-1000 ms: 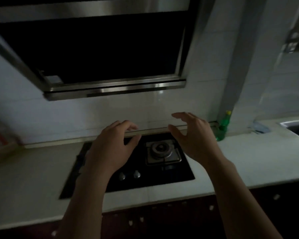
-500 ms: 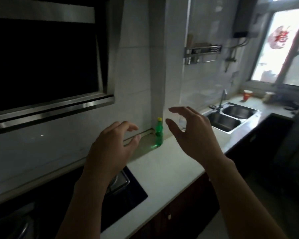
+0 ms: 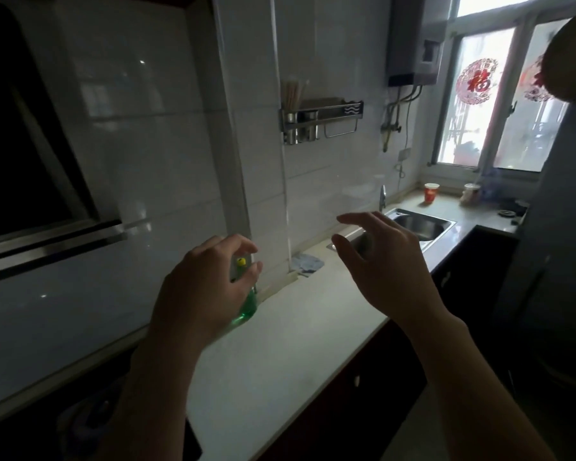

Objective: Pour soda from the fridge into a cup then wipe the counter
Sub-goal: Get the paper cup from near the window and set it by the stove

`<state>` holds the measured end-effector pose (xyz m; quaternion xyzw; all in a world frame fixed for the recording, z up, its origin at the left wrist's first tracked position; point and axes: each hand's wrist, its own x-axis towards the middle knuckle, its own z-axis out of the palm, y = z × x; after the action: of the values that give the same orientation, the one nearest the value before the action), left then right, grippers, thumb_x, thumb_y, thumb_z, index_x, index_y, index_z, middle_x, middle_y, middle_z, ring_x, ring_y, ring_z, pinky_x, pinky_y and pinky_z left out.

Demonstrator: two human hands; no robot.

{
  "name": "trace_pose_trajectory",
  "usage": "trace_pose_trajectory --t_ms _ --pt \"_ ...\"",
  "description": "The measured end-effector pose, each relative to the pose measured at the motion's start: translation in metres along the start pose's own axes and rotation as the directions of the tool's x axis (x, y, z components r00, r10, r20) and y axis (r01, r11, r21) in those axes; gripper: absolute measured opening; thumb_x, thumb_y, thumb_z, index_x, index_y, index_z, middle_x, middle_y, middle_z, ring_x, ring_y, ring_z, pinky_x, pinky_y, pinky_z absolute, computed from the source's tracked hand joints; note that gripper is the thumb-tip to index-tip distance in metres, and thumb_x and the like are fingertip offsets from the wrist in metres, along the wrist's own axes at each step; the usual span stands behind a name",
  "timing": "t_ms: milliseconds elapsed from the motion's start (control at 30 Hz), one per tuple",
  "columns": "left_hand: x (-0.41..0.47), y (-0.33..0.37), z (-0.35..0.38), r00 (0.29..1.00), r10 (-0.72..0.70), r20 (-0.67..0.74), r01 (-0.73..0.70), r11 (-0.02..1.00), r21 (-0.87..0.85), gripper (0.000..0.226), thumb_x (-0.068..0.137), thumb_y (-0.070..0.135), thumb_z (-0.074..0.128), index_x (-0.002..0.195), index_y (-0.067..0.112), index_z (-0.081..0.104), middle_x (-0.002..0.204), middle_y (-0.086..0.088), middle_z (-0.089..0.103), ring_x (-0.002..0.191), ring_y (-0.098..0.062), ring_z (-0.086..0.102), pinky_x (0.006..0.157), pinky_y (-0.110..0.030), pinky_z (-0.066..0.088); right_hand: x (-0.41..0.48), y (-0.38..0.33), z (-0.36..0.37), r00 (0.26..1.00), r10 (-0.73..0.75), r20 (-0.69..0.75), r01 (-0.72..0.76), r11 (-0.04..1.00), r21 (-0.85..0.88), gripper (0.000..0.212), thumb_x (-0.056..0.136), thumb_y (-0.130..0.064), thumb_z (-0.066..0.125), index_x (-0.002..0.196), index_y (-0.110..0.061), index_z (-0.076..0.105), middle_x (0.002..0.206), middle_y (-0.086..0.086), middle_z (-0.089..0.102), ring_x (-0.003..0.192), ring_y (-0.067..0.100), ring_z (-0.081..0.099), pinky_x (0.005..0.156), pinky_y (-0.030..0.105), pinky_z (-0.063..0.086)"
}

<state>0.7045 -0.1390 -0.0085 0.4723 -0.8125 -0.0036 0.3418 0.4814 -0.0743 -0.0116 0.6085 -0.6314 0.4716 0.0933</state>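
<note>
Both hands are up over the counter (image 3: 296, 344); the left hand (image 3: 200, 294) hangs with fingers loosely curled, gripping nothing; the right hand (image 3: 386, 264) floats beside it, fingers spread and gently bent, thumb apart, empty too; behind the left fingers a green bottle (image 3: 248, 307) with a yellow cap stands upright on the counter at the wall corner, partly hidden by that hand; just past it a bluish cloth (image 3: 308, 262) lies crumpled by the wall; further on, the sink (image 3: 416, 224); far off by the window, a red cup (image 3: 431, 193) sits on the counter.
</note>
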Motion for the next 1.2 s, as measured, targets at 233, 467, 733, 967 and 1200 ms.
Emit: trace_pose_trajectory --t_ms 233,467,733,967,1200 --pt "0.046 0.059 0.053 1.0 -0.01 0.015 0.011 1.0 -0.022 0.021 0.087 0.046 0.059 0.106 0.038 0.06 0.109 0.014 0.062 0.097 -0.012 0.06 0.074 -0.03 0.052 0.045 0.078 -0.028 1.0 -0.004 -0.027 0.004 1.0 0.024 0.031 0.089 -0.028 0.07 0.118 -0.017 0.068 0.115 0.0 0.069 0.1 0.012 0.064 0.089 0.022 0.044" --pt "0.091 0.066 0.102 0.996 0.007 0.085 -0.007 1.0 0.004 0.02 0.089 0.043 0.06 0.109 0.036 0.06 0.114 0.01 0.062 0.094 -0.008 0.057 0.074 -0.027 0.052 0.066 0.139 0.002 0.999 0.037 0.024 -0.037 0.999 0.01 0.032 0.089 -0.032 0.069 0.119 -0.02 0.067 0.117 -0.005 0.068 0.086 -0.001 0.059 0.078 0.003 0.036" --pt "0.183 0.079 0.182 0.985 0.151 0.083 -0.14 0.982 -0.125 0.025 0.087 0.046 0.059 0.109 0.035 0.059 0.111 0.009 0.066 0.095 -0.013 0.064 0.077 -0.035 0.058 0.133 0.206 -0.004 0.997 0.07 -0.024 -0.073 0.99 -0.12 0.026 0.091 -0.031 0.066 0.115 -0.021 0.068 0.114 -0.007 0.068 0.093 0.001 0.064 0.085 0.017 0.05" --pt "0.238 0.096 0.255 0.959 0.208 0.194 -0.169 0.965 -0.201 0.021 0.087 0.044 0.063 0.106 0.037 0.059 0.106 0.01 0.065 0.09 -0.013 0.064 0.075 -0.036 0.057 0.146 0.274 0.006 0.98 0.195 -0.031 -0.197 0.955 -0.223 0.03 0.09 -0.037 0.063 0.117 -0.025 0.067 0.12 -0.009 0.065 0.088 0.003 0.062 0.087 0.018 0.046" --pt "0.292 0.161 0.334 0.935 0.252 0.249 -0.197 0.954 -0.225 0.027 0.086 0.048 0.065 0.11 0.038 0.06 0.11 0.018 0.065 0.098 -0.01 0.064 0.08 -0.03 0.053 0.171 0.363 -0.023 0.964 0.258 -0.069 -0.267 0.931 -0.247 0.031 0.089 -0.032 0.068 0.12 -0.028 0.064 0.119 -0.012 0.064 0.085 0.001 0.059 0.081 0.025 0.05"
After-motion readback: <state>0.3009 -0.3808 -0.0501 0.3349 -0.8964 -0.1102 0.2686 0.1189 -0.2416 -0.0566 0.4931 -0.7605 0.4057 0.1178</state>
